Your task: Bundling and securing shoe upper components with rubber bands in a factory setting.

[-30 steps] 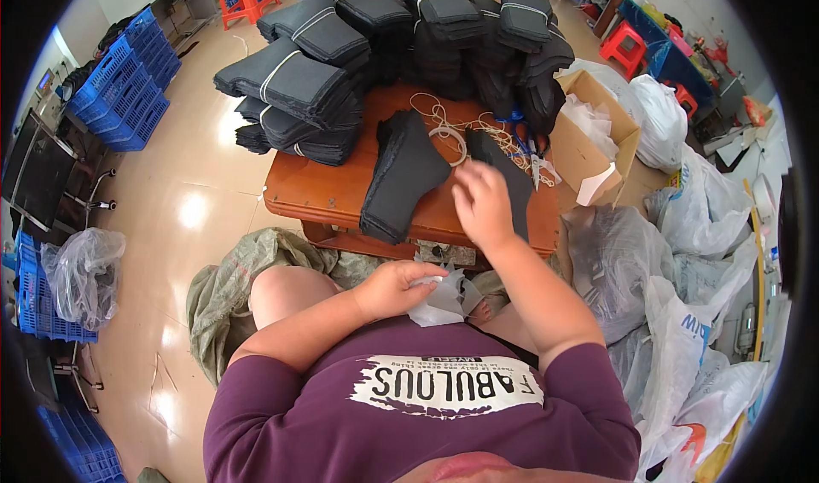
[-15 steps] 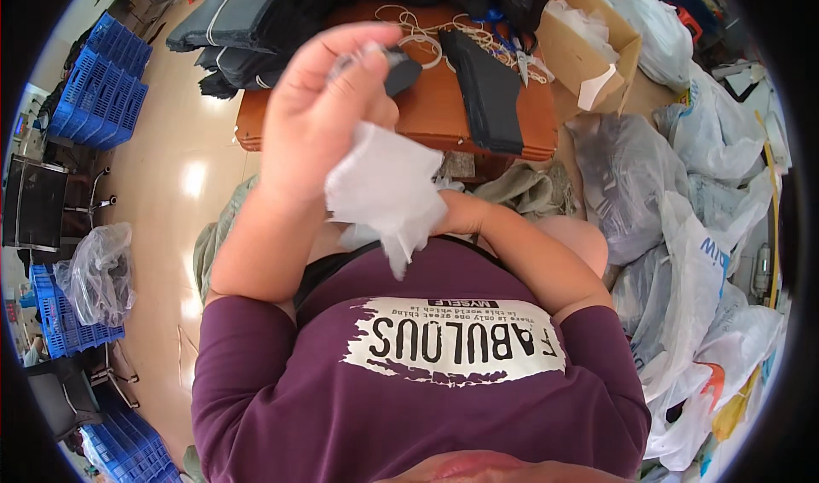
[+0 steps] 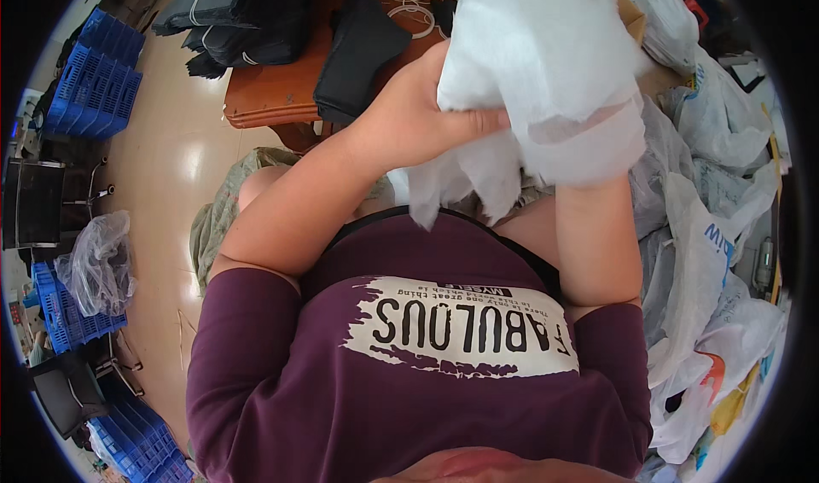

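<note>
A loose bunch of thin white fabric pieces [image 3: 537, 56], with ragged edges, is raised in front of me over the table's near edge. My left hand [image 3: 418, 116] grips its left side, the thumb lying across the front. Several strips dangle below that hand toward my lap. My right forearm [image 3: 597, 235] rises behind the bunch; the cloth covers my right hand and its fingers. Just beyond my left hand, a stack of black cut fabric pieces [image 3: 358, 56] lies on the brown table [image 3: 269, 95].
Bundles of black fabric [image 3: 247, 35] tied with cord are piled at the table's left. A white ring [image 3: 418, 22] and loose cord lie farther back. Blue crates [image 3: 94, 95] stand on the left; filled plastic bags [image 3: 717, 125] crowd the right. A cardboard box [image 3: 630, 14] is partly hidden.
My left hand has come down and right onto the white fabric. My right hand has risen from my lap behind it. The white bunch is higher, farther right and spread wider.
</note>
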### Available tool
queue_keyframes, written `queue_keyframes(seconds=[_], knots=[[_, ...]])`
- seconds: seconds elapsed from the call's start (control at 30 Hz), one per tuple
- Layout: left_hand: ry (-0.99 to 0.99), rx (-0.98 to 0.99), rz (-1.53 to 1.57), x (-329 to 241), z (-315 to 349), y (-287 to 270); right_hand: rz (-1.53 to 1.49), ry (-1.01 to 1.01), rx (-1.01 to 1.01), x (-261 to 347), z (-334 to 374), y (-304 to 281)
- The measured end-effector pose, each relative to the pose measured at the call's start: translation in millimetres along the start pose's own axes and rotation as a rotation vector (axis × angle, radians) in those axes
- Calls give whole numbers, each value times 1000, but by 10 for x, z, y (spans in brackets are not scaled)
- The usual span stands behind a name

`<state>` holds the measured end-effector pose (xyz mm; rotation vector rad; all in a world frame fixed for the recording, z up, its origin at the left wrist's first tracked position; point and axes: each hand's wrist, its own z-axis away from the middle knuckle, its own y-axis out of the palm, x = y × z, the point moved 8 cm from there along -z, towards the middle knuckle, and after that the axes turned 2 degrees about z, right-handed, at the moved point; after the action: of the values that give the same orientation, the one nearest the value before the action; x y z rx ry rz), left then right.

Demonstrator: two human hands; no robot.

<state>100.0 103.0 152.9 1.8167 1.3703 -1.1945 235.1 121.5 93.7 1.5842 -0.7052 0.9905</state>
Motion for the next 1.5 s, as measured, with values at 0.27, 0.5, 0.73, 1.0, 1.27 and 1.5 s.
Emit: queue_keyframes(seconds=[0.27, 0.5, 0.73, 1.0, 1.27, 1.5], knots=[[-286, -363, 469, -210, -155, -507, 243, -350, 120, -103, -237, 261], [-121, -491, 295, -420, -46, -886, 660, 164, 574, -1285, 304, -22], [-162, 306, -584, 620, 359, -294, 586, -345, 172, 400, 323, 387], [-335, 504, -185, 694, 420, -13, 626, -45, 355, -470, 52, 121], [-417, 130, 22, 840, 378, -277, 705, -102, 64, -668, 256, -122], [198, 341, -673, 256, 321, 280, 779, -178, -118, -556, 163, -350]])
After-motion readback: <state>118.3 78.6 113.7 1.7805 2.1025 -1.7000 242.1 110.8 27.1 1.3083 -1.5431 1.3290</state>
